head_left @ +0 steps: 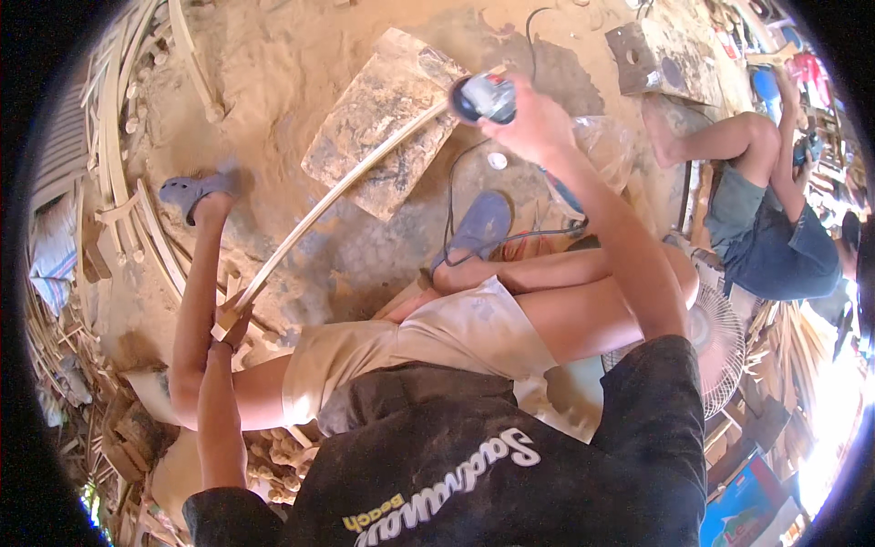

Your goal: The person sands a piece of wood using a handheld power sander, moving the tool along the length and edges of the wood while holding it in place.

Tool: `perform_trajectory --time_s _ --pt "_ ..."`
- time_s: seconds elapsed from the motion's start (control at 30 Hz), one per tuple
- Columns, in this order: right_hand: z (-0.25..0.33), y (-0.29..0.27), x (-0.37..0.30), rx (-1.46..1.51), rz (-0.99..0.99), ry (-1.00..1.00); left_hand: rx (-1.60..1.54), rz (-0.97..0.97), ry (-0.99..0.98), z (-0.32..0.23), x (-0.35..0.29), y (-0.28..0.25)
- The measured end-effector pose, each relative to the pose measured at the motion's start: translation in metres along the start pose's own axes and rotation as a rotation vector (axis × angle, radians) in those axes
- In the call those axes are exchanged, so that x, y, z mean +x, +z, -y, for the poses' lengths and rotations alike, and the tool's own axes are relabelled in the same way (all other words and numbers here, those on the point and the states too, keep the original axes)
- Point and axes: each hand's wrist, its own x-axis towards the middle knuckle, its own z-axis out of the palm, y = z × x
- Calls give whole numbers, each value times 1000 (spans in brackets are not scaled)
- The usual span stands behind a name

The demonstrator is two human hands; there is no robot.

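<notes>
The left hand [240,332] and right hand [536,123] are apart. The left grips a long wooden strip [333,196] near its lower end; the right is clamped on a handheld power tool [488,98] at the far end. The strip crosses over a slab [365,114] on sandy ground [273,100].

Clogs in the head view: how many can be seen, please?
2. The left clog is toward the picture's left side; the right clog is near the middle, lower than the right hand. Others may be hidden at the cluttered edges.
</notes>
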Motion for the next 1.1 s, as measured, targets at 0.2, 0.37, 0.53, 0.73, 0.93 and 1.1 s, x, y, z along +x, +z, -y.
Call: perform_trajectory --time_s 0.2,0.37,0.53,0.73,0.93,1.1 --pt "-113 25 75 171 -324 29 -1 -53 112 -9 8 3" --pt "-126 24 82 236 -299 6 -83 -56 234 2 6 3" --pt "-102 30 74 318 -240 -5 -113 -69 261 6 4 -2" --pt "-140 4 96 514 -199 139 -46 -55 111 17 16 -1" --pt "-107 6 90 581 -48 41 -36 82 18 -12 1 -13" --pt "-138 1 103 610 -83 159 11 74 43 -17 8 -7"
